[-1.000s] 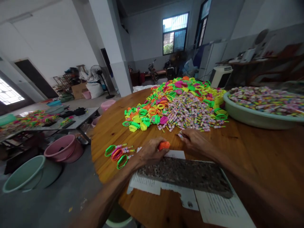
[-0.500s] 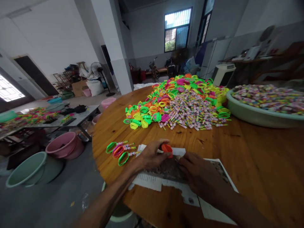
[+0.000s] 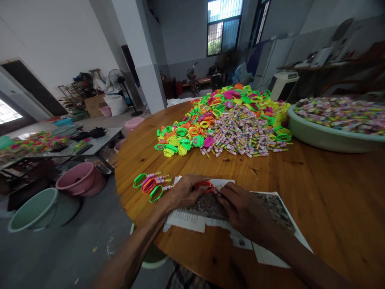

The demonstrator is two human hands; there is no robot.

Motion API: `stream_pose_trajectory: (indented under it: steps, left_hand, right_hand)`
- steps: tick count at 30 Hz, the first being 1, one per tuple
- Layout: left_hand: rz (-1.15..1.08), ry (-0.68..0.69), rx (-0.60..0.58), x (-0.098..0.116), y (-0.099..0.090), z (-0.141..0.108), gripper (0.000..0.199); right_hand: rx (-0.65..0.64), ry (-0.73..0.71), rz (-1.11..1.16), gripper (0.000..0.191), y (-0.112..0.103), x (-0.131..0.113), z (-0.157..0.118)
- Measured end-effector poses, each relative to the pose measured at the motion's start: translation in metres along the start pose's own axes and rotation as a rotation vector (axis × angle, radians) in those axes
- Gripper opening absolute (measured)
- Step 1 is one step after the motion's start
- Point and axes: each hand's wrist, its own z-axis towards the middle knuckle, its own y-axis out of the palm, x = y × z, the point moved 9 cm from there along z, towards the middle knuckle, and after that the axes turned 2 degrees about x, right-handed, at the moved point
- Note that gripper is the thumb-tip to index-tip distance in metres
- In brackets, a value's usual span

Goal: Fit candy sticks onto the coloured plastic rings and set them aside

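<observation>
My left hand (image 3: 187, 192) is closed around an orange-red plastic toy watch (image 3: 205, 184), its band forming a loop. Beside it, the fingers of my right hand (image 3: 244, 206) pinch a small wrapped candy tube (image 3: 217, 191), whose end meets the watch band. Both hands work just above a dark speckled board (image 3: 207, 204) lying over printed paper sheets (image 3: 188, 223). Left of my left hand lie several toy watches, among them a green one (image 3: 156, 194) and a magenta one (image 3: 149, 185), each with a candy tube attached.
Across the table (image 3: 135, 212) rise a heap of bright toy watches (image 3: 180, 132) and a pile of candy tubes (image 3: 237, 132). A pale green basin (image 3: 333, 138) full of tubes stands at right. Pink (image 3: 81, 180) and green (image 3: 33, 212) buckets are on the floor at left.
The orange-red watch has turned in my left hand, so its loop now shows. My right hand has come closer, bringing the candy tube against the band. The camera view has tipped slightly down.
</observation>
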Motion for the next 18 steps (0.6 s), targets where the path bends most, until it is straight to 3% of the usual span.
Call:
stream_pose_trajectory:
  steps: [12, 18]
  left_hand:
    - [0.043, 0.05, 0.051, -0.004, 0.001, -0.003, 0.032]
    - [0.108, -0.046, 0.017, 0.001, 0.002, -0.001, 0.029]
  right_hand:
    - [-0.038, -0.06, -0.196, 0.021, 0.012, -0.005, 0.003]
    - [-0.024, -0.138, -0.366, 0.02, 0.018, -0.014, 0.002]
